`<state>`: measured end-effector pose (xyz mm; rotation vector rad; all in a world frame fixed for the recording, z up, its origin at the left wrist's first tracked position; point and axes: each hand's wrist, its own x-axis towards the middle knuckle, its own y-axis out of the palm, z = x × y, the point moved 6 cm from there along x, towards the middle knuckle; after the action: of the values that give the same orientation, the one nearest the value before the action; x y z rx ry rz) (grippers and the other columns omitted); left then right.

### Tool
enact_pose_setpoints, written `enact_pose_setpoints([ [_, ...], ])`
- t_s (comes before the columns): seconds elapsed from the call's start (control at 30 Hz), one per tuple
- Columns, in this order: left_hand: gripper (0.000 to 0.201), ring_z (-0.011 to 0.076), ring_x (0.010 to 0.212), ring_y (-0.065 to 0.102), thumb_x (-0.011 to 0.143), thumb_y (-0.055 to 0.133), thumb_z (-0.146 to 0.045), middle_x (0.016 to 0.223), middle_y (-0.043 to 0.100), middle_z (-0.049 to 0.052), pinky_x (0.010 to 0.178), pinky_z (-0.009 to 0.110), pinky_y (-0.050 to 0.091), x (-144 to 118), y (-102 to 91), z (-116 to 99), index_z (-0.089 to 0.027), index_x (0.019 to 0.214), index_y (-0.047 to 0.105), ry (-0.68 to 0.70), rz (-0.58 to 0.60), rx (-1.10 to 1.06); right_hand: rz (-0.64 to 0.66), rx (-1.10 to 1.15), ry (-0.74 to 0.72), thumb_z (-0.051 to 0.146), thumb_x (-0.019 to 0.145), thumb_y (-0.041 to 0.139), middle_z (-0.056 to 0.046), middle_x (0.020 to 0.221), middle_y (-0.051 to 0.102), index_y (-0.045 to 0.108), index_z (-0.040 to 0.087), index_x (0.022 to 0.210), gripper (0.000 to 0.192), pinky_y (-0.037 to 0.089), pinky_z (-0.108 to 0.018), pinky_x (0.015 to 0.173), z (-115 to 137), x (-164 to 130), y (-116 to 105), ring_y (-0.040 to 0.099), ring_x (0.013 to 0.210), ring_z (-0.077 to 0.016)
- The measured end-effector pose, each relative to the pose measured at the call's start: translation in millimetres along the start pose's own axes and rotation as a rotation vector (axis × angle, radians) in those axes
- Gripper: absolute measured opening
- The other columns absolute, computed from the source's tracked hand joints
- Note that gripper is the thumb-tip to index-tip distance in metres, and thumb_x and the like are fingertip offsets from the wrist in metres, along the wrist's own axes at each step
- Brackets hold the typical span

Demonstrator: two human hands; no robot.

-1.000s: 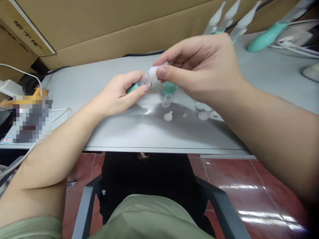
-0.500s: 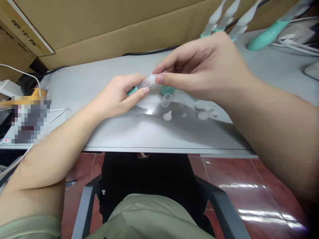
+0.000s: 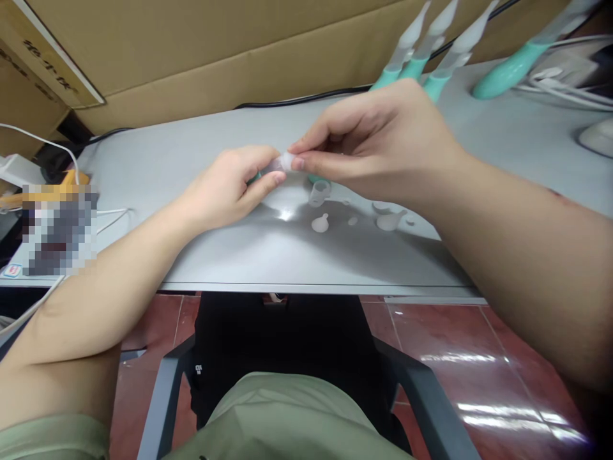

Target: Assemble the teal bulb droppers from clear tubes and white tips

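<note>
Above the middle of the desk, my left hand [image 3: 234,182] is closed round a teal device with a clear tube [image 3: 272,166]; its teal body is mostly hidden by the fingers. My right hand [image 3: 368,140] pinches a white translucent tip [image 3: 288,160] between thumb and forefinger, at the right end of that tube. The tip touches the tube. Beneath my right hand, a clear ring-shaped cap [image 3: 319,193] lies beside a partly hidden teal piece [image 3: 317,179]. Small white bulb-shaped pieces lie nearer me, one on the left [image 3: 320,223] and one on the right [image 3: 389,221].
Several similar teal devices with white tapered tips [image 3: 443,64] stand at the back right. Another teal device [image 3: 510,70] leans beside white cables [image 3: 569,96]. A cardboard wall [image 3: 215,51] backs the grey desk [image 3: 230,262]. On the left are a white plug [image 3: 22,169] and cable.
My right hand has shifted slightly left and down, its pinch on the white tip kept. The tube in my left hand has moved slightly left and down.
</note>
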<state>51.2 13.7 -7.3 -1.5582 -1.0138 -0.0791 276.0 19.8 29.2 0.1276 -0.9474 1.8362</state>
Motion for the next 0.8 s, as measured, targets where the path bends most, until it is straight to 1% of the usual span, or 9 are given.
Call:
enact_pose_setpoints([
  [0.17,0.054,0.0207,0.075,0.057,0.132,0.050,-0.072,0.084,0.052,0.001,0.072,0.038,0.045,-1.3,-2.7,0.1,-0.027,0.102,0.060,0.021,-0.009,0.033,0.021,0.003,0.012,0.022,0.113,0.092,-0.003,0.101,0.091,0.092,0.031,0.094,0.021,0.075,-0.050,0.094,1.7,-1.6,4.1,0.085,0.093,-0.0283],
  [0.33,0.050,0.0214,0.077,0.059,0.131,0.051,-0.065,0.086,0.058,0.002,0.074,0.040,0.049,-3.0,-3.1,-0.7,-0.027,0.103,0.066,-0.001,-0.004,0.046,0.017,0.066,-0.002,0.024,0.110,0.091,-0.001,0.097,0.087,0.090,0.029,0.093,0.018,0.074,-0.048,0.093,-0.8,1.1,6.4,0.077,0.087,-0.0238],
  [0.47,0.050,0.0231,0.081,0.063,0.129,0.052,-0.067,0.090,0.066,0.004,0.079,0.042,0.054,-1.0,-2.1,0.0,-0.027,0.107,0.072,-0.065,0.009,0.041,0.033,0.040,0.041,0.029,0.109,0.089,-0.004,0.101,0.090,0.090,0.031,0.094,0.016,0.076,-0.052,0.095,-5.3,6.3,10.4,0.081,0.091,-0.0291],
  [0.57,0.049,0.0257,0.090,0.071,0.129,0.052,-0.070,0.099,0.076,0.006,0.088,0.044,0.062,2.6,0.2,4.2,-0.028,0.116,0.075,-0.161,0.042,0.006,0.058,-0.077,0.032,0.034,0.111,0.086,-0.006,0.109,0.093,0.095,0.034,0.110,0.009,0.076,-0.058,0.103,1.3,6.0,7.6,0.085,0.099,-0.0335],
  [0.63,0.053,0.0271,0.098,0.076,0.128,0.052,-0.077,0.106,0.081,0.007,0.096,0.046,0.066,4.6,1.0,9.5,-0.030,0.120,0.076,-0.203,0.041,-0.013,0.051,-0.144,0.003,0.035,0.112,0.086,-0.005,0.115,0.094,0.097,0.036,0.130,0.021,0.076,-0.055,0.108,10.9,1.8,-2.1,0.087,0.104,-0.0320],
  [0.67,0.056,0.0277,0.102,0.079,0.128,0.051,-0.080,0.110,0.083,0.008,0.100,0.047,0.068,5.2,0.1,13.3,-0.030,0.122,0.076,-0.212,0.020,-0.022,0.014,-0.147,-0.011,0.034,0.111,0.087,-0.003,0.117,0.094,0.095,0.038,0.141,0.031,0.076,-0.051,0.107,16.1,-0.9,-11.1,0.088,0.105,-0.0300],
  [0.73,0.058,0.0290,0.112,0.085,0.126,0.053,-0.085,0.122,0.089,0.010,0.107,0.048,0.070,5.2,-2.9,25.1,-0.031,0.130,0.076,-0.239,-0.024,-0.043,-0.040,-0.199,-0.014,0.050,0.115,0.094,0.001,0.122,0.092,0.089,0.049,0.161,0.046,0.077,-0.046,0.106,24.0,-5.8,-30.8,0.091,0.112,-0.0284],
  [0.77,0.058,0.0296,0.117,0.087,0.125,0.055,-0.086,0.128,0.091,0.011,0.108,0.049,0.070,4.7,-5.5,32.8,-0.032,0.133,0.076,-0.257,-0.048,-0.053,-0.007,-0.198,0.042,0.060,0.117,0.094,0.001,0.127,0.090,0.085,0.053,0.164,0.048,0.077,-0.046,0.112,22.9,-6.8,-38.0,0.092,0.125,-0.0301],
  [0.8,0.059,0.0300,0.120,0.087,0.124,0.057,-0.088,0.133,0.093,0.012,0.108,0.050,0.071,3.8,-8.7,41.0,-0.033,0.135,0.076,-0.280,-0.071,-0.061,0.035,-0.145,0.080,0.069,0.117,0.095,0.001,0.127,0.090,0.086,0.054,0.160,0.047,0.078,-0.045,0.110,21.8,-6.8,-44.0,0.093,0.135,-0.0324],
])
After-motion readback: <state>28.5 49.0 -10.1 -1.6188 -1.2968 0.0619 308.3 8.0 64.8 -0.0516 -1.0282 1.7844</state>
